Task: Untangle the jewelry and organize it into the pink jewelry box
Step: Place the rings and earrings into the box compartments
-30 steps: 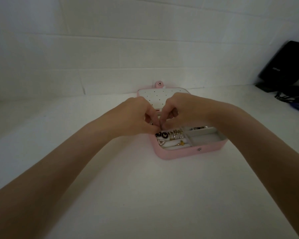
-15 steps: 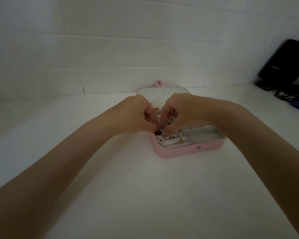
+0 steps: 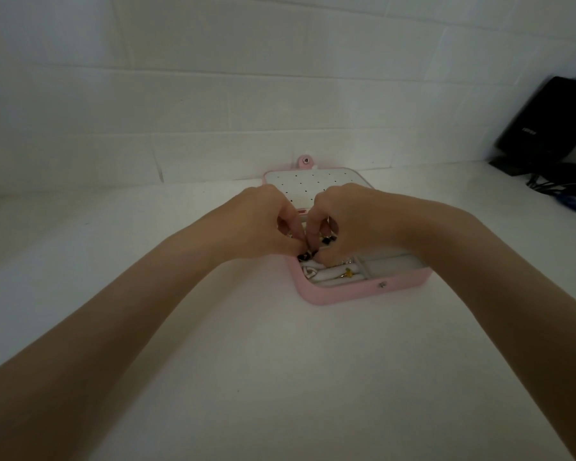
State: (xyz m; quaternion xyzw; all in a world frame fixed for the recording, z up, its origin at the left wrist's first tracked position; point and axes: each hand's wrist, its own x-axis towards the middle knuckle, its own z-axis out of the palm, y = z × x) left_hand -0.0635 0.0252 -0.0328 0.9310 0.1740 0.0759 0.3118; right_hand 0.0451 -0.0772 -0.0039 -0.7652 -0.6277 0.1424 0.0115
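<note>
Head view: the pink jewelry box (image 3: 346,292) lies open on the white worktop (image 3: 280,377) at frame centre. Left hand (image 3: 263,224) and right hand (image 3: 343,221) meet above its left compartments, each grip pinching a dark-beaded jewelry piece (image 3: 308,256).

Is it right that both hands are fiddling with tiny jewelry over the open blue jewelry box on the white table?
Not quite: the box is pink, not blue. The head view shows the open pink jewelry box on the white table, with the left hand and right hand pinching small dark jewelry pieces together over it.
</note>
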